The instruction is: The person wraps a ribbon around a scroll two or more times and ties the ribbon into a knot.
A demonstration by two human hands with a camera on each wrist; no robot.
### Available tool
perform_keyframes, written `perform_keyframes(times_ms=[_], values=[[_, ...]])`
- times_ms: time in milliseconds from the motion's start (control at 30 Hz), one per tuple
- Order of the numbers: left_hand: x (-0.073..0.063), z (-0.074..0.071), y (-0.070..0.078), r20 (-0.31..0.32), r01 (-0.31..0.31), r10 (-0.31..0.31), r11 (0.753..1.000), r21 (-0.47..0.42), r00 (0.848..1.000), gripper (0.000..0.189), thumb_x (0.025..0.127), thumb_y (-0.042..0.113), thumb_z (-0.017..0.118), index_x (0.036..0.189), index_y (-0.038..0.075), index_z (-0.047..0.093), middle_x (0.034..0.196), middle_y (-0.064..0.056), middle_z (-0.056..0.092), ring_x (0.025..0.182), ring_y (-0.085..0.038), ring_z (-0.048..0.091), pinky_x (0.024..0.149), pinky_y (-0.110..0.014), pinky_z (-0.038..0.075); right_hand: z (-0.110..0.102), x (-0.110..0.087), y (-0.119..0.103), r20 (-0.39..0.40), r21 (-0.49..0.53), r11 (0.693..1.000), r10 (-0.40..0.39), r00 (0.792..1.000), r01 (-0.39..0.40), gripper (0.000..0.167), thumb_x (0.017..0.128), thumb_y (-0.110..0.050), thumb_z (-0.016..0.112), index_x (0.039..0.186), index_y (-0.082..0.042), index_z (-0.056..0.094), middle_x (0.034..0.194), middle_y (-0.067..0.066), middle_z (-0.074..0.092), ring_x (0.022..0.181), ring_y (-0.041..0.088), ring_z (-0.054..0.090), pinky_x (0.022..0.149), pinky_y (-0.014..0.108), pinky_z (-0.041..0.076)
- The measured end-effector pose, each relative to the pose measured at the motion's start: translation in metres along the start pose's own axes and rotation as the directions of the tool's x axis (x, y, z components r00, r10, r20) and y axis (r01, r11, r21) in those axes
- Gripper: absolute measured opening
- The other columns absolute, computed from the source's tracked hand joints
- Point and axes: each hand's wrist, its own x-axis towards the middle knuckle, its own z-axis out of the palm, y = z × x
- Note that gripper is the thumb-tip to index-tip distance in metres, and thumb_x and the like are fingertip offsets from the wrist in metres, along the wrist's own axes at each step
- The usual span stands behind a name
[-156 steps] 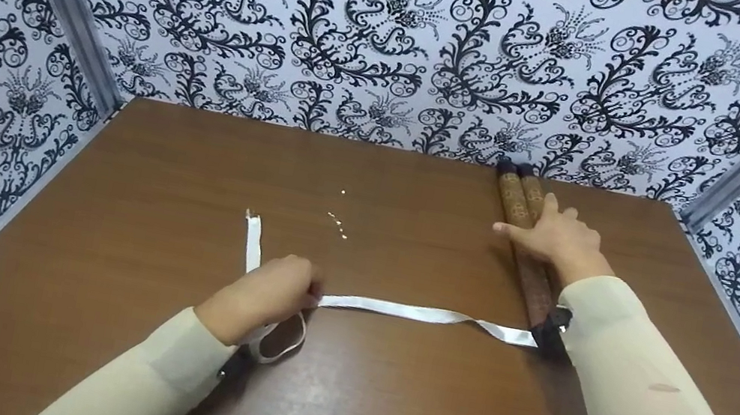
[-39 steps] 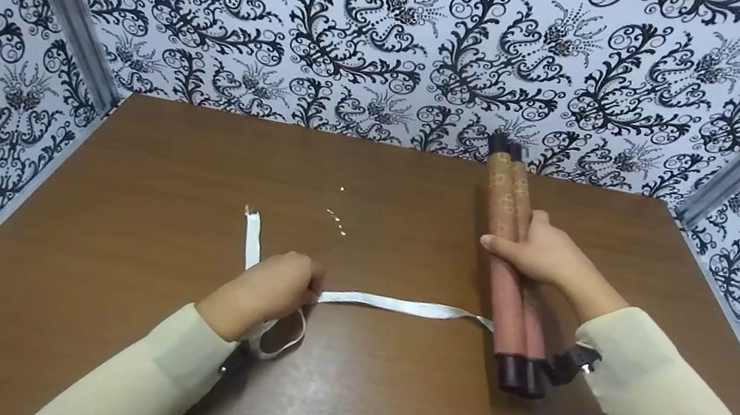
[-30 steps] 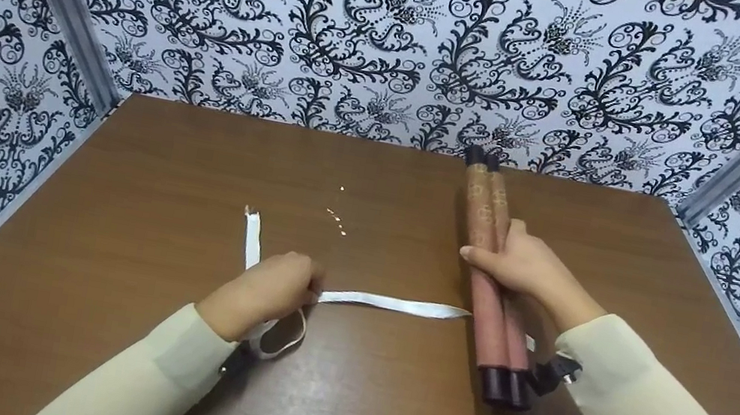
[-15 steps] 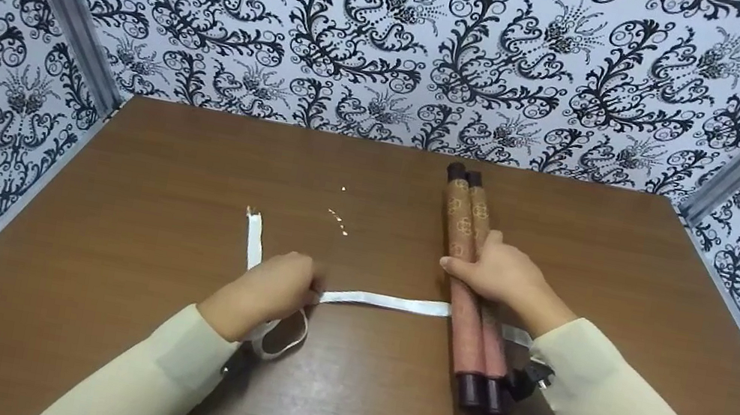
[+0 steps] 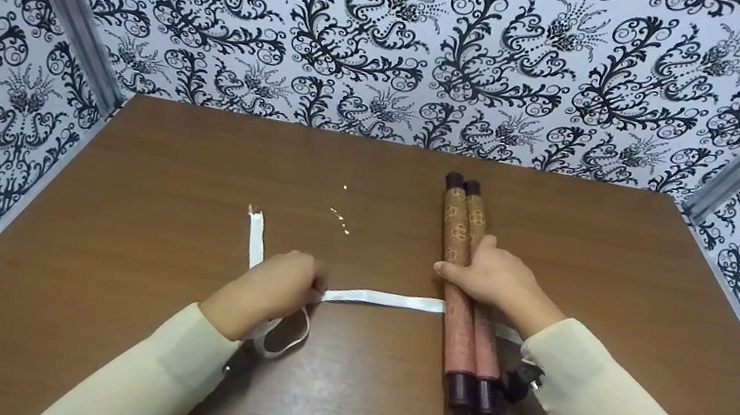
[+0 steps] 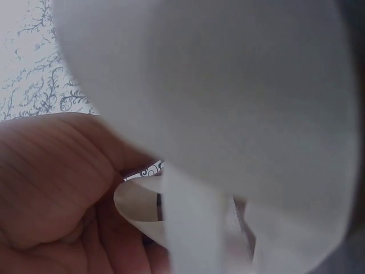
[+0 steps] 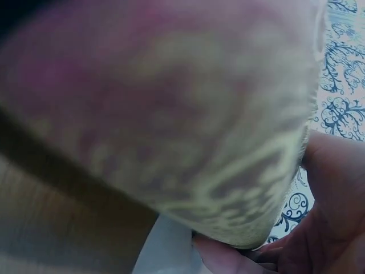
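Note:
Two long slim tubes (image 5: 458,337), pink to gold with a printed pattern and dark end caps, lie side by side across a white ribbon (image 5: 391,300). My right hand (image 5: 498,277) grips them near the middle, thumb over the left tube. In the right wrist view the patterned tube (image 7: 188,114) fills much of the picture, with the ribbon (image 7: 165,248) below it. My left hand (image 5: 272,289) pinches the ribbon to the left of the tubes, its fingertips partly hidden. A ribbon loop (image 5: 290,338) hangs below this hand, and the ribbon's frayed end (image 5: 255,218) extends beyond it.
The brown wooden table (image 5: 336,399) has small white specks (image 5: 339,217) toward its middle. Black-and-white patterned walls (image 5: 400,38) stand at the back and both sides. A dark wrist camera (image 5: 526,379) sits under the right cuff.
My right hand has taken hold of the tubes, brought them left and nearer, and lowered them over the ribbon. My left hand has stayed on the ribbon.

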Motion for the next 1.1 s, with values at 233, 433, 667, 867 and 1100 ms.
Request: perform_keyframes(times_ms=[233, 433, 667, 867, 1100], values=[[0.001, 0.000, -0.001, 0.007, 0.021, -0.021, 1.000, -0.010, 1.000, 0.018, 0.090, 0.004, 0.073, 0.076, 0.015, 0.070, 0.070, 0.004, 0.066, 0.069, -0.015, 0.060, 0.071, -0.036, 0.053, 0.002, 0.001, -0.002, -0.015, -0.019, 1.000, 0.007, 1.000, -0.007, 0.118, 0.089, -0.070, 0.061, 0.154, 0.019, 0.019, 0.133, 0.039, 0.059, 0.117, 0.051, 0.064, 0.097, 0.060, 0.052], [0.002, 0.000, 0.001, -0.008, 0.019, -0.019, 0.999, 0.026, 1.000, 0.012, 0.091, 0.006, 0.076, 0.081, 0.012, 0.072, 0.078, -0.001, 0.071, 0.078, -0.022, 0.068, 0.076, -0.040, 0.057, 0.006, 0.000, -0.006, -0.051, -0.052, 0.998, 0.018, 0.999, -0.021, 0.115, 0.087, -0.071, 0.063, 0.151, 0.017, 0.025, 0.126, 0.038, 0.063, 0.112, 0.051, 0.066, 0.092, 0.060, 0.054], [0.000, 0.000, 0.001, -0.015, 0.005, -0.005, 1.000, 0.020, 1.000, 0.012, 0.090, 0.003, 0.075, 0.082, 0.011, 0.072, 0.081, -0.002, 0.071, 0.080, -0.024, 0.068, 0.078, -0.043, 0.057, 0.013, -0.001, -0.007, -0.097, -0.073, 0.997, 0.022, 0.995, -0.029, 0.107, 0.085, -0.073, 0.065, 0.143, 0.012, 0.036, 0.117, 0.034, 0.066, 0.104, 0.050, 0.068, 0.085, 0.059, 0.056], [-0.001, 0.000, 0.001, -0.015, 0.016, -0.015, 1.000, 0.018, 1.000, 0.014, 0.089, 0.004, 0.075, 0.079, 0.012, 0.072, 0.078, -0.001, 0.070, 0.078, -0.023, 0.067, 0.077, -0.043, 0.057, 0.015, -0.001, -0.005, -0.110, -0.070, 0.997, 0.010, 0.994, -0.018, 0.104, 0.085, -0.075, 0.063, 0.138, 0.010, 0.039, 0.113, 0.032, 0.067, 0.101, 0.049, 0.069, 0.082, 0.059, 0.056], [0.000, 0.000, 0.001, -0.004, 0.032, -0.032, 0.999, 0.018, 0.999, 0.010, 0.089, 0.005, 0.075, 0.082, 0.011, 0.072, 0.081, -0.001, 0.071, 0.079, -0.023, 0.067, 0.079, -0.043, 0.057, 0.015, -0.001, 0.001, -0.094, -0.037, 0.999, -0.003, 0.996, 0.000, 0.110, 0.086, -0.077, 0.061, 0.145, 0.012, 0.034, 0.119, 0.033, 0.065, 0.103, 0.049, 0.069, 0.084, 0.059, 0.056]])
